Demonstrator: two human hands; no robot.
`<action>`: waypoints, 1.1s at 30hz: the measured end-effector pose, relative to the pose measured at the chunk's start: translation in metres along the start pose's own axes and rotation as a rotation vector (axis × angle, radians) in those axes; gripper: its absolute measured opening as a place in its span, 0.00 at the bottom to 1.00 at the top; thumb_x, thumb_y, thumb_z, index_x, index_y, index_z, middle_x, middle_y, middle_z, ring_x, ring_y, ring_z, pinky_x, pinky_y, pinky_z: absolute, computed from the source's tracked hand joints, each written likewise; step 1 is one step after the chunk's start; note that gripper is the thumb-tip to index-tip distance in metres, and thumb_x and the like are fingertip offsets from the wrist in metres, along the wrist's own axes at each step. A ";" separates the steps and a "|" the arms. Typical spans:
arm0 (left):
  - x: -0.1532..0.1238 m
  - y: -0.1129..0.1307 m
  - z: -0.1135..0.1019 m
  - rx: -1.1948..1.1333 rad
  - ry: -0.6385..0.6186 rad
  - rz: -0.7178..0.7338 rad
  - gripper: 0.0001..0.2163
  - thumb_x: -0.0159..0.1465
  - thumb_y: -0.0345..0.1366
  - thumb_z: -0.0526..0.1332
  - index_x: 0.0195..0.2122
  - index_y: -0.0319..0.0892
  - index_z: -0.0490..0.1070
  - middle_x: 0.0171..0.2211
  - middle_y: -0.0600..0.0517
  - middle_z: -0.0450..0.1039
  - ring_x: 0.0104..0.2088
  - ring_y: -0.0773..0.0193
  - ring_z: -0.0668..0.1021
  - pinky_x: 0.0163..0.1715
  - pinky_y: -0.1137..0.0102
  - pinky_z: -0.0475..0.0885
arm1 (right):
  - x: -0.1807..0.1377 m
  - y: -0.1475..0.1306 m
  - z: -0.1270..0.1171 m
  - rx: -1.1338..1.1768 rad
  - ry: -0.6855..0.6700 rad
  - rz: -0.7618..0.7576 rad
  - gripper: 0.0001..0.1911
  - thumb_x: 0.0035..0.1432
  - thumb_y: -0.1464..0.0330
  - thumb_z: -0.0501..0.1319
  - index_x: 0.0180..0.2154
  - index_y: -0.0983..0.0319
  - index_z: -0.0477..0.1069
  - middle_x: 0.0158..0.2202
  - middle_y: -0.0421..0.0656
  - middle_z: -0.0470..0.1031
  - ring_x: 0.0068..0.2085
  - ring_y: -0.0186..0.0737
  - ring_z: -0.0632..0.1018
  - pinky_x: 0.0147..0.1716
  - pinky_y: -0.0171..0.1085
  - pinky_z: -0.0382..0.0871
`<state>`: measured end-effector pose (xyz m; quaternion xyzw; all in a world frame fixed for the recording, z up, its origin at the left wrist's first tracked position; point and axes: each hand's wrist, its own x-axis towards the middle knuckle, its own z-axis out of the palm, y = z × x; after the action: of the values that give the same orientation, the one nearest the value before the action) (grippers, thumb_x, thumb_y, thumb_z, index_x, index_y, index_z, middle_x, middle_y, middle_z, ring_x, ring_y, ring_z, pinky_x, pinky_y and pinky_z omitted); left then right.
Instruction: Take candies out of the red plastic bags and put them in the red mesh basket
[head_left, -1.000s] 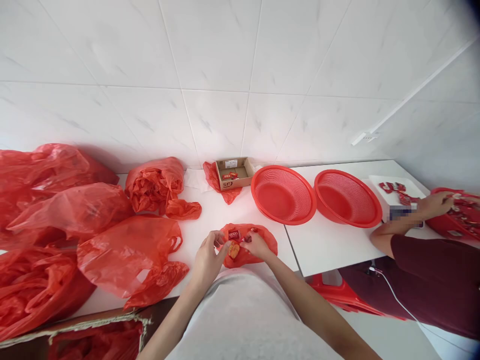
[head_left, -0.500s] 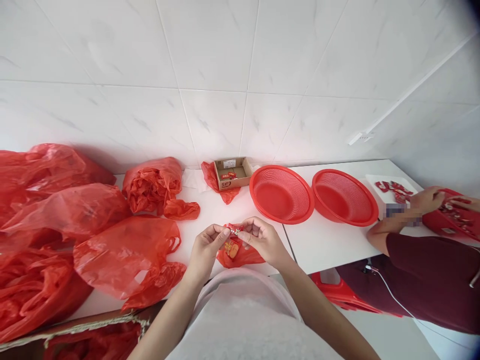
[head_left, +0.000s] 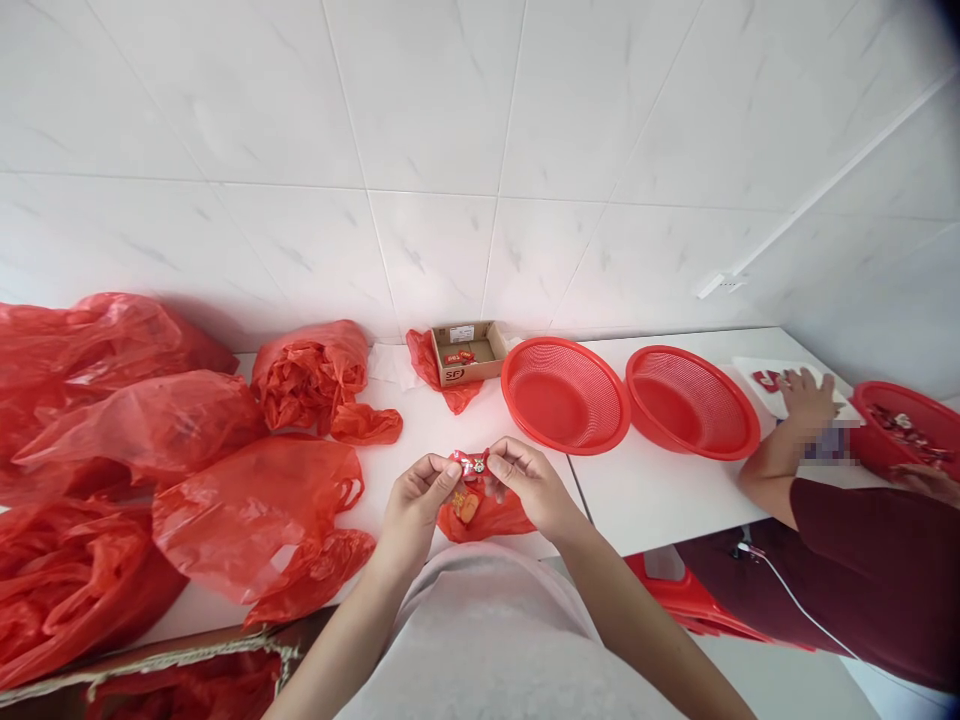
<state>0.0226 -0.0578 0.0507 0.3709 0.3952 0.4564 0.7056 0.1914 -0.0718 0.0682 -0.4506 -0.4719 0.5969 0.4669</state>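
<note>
Between my two hands, in front of my body, is a small wrapped candy [head_left: 470, 464] in red with white and silver print. My left hand [head_left: 422, 500] pinches its left end between thumb and fingers. The other end is pinched by my right hand [head_left: 529, 485]. Below them a red plastic bag [head_left: 506, 515] lies on the table near its front edge, with an orange-yellow piece [head_left: 465, 505] showing on it.
Heaped red plastic bags [head_left: 255, 510] cover the left side. A cardboard box [head_left: 471, 352] with red packets stands by the wall. Two red baskets [head_left: 566, 395] [head_left: 691, 402] sit right of it. A co-worker's hand [head_left: 810, 398] is over a white tray [head_left: 757, 375]; beyond stands another red basket [head_left: 911, 425].
The candy now shows more of its printed face between my hands. The co-worker's hand has moved left from the far basket to the white tray.
</note>
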 end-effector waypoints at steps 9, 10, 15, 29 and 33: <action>-0.006 0.010 0.005 0.095 -0.086 0.039 0.08 0.62 0.39 0.63 0.29 0.41 0.72 0.24 0.57 0.69 0.27 0.72 0.69 0.32 0.76 0.63 | -0.003 0.002 -0.007 0.161 -0.035 0.033 0.13 0.62 0.59 0.59 0.31 0.60 0.68 0.26 0.38 0.71 0.27 0.32 0.71 0.28 0.33 0.63; -0.007 0.010 0.005 0.094 -0.088 0.041 0.08 0.62 0.39 0.63 0.29 0.41 0.72 0.24 0.57 0.69 0.27 0.72 0.69 0.32 0.76 0.63 | -0.004 0.002 -0.007 0.167 -0.037 0.032 0.13 0.62 0.59 0.59 0.31 0.60 0.67 0.26 0.38 0.71 0.26 0.32 0.71 0.28 0.33 0.63; -0.008 0.009 0.007 0.096 -0.091 0.041 0.08 0.63 0.39 0.63 0.30 0.41 0.72 0.25 0.57 0.70 0.28 0.72 0.69 0.32 0.76 0.63 | -0.004 0.001 -0.006 0.185 -0.037 0.037 0.13 0.61 0.58 0.60 0.30 0.60 0.67 0.26 0.38 0.71 0.26 0.32 0.71 0.28 0.33 0.63; -0.006 0.007 0.010 0.200 -0.039 0.057 0.09 0.62 0.41 0.62 0.30 0.41 0.70 0.26 0.56 0.71 0.28 0.70 0.69 0.32 0.74 0.64 | -0.004 0.002 -0.004 0.110 0.020 0.081 0.13 0.58 0.56 0.61 0.38 0.58 0.70 0.32 0.40 0.75 0.31 0.36 0.75 0.29 0.35 0.69; -0.003 0.005 0.004 0.376 -0.066 0.047 0.10 0.62 0.43 0.61 0.31 0.42 0.70 0.29 0.53 0.72 0.31 0.66 0.72 0.33 0.72 0.65 | 0.000 0.003 -0.007 -0.024 0.037 0.043 0.12 0.57 0.57 0.62 0.34 0.59 0.70 0.32 0.40 0.74 0.30 0.34 0.74 0.30 0.35 0.70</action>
<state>0.0240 -0.0597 0.0574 0.5202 0.4413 0.3782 0.6258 0.1984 -0.0710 0.0643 -0.4772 -0.4604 0.5927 0.4572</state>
